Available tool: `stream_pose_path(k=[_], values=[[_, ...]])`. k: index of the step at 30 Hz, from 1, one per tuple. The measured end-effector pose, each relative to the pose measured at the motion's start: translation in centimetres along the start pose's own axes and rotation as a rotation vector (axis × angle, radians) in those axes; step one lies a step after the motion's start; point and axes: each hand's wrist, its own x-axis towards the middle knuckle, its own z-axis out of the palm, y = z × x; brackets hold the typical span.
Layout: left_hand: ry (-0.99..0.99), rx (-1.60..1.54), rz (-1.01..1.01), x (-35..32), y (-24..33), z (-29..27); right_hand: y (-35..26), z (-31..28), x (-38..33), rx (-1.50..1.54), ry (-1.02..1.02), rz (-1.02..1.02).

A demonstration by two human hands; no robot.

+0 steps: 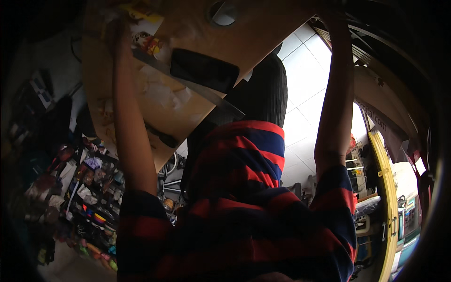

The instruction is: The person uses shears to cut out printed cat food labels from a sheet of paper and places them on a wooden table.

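Note:
My left hand [117, 35] is over the far left of a brown table [188, 113], dark and blurred, so its fingers do not read clearly. Next to it lie a plastic packet printed in red and yellow [149, 43] and a yellow-and-white wrapper [143, 18]. A long flat grey strip [192, 87], perhaps a ruler, runs slantwise from near my left wrist past the table's edge. Beside the strip rests a black phone [205, 70]. Up in the dark at the top right, my right hand [330, 10] is barely visible, beyond the table's right edge; whatever it touches is hidden.
A round, ring-like object [222, 13] sits at the table's far side. Crumpled clear plastic [174, 96] and a dark slender object [162, 136] lie nearer. Shelves of mixed goods [89, 188] crowd the left. White floor tiles [300, 113] and a yellow frame [387, 188] are at right.

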Motion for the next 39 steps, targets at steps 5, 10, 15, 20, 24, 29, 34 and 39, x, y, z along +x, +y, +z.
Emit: stream_pose_path(k=[5, 10, 15, 20, 24, 29, 34, 39], values=[[0.024, 0.08, -0.072, -0.3, -0.3, 0.1, -1.3, 3.5, -1.4, -0.277, -0.019, 0.0], [0.091, -0.095, -0.083, -1.1, -1.8, -0.5, -2.7, 4.4, -2.2, -0.266, -0.025, 0.052], [-0.001, -0.265, -0.039, -0.8, -0.8, -0.5, -3.8, 2.0, -1.8, -0.531, -0.043, 0.156], [-0.056, -0.242, -0.096, -0.8, -4.1, -2.3, -2.8, 4.7, -1.9, -0.461, -0.018, 0.155], [-0.107, -0.234, -0.103, 0.3, -3.8, -1.8, -3.1, 4.0, -1.7, -0.572, -0.042, 0.24], [-0.116, -0.316, -0.179, -1.4, -0.4, -0.8, -4.1, 3.1, -2.4, -0.554, -0.065, 0.34], [-0.101, -0.379, -0.197, -3.2, -0.4, -2.4, -4.0, 4.5, -2.7, -0.471, -0.078, 0.324], [-0.112, -0.338, -0.294, -4.1, -2.6, -3.5, -5.7, 4.3, -4.9, -0.391, 0.044, 0.371]])
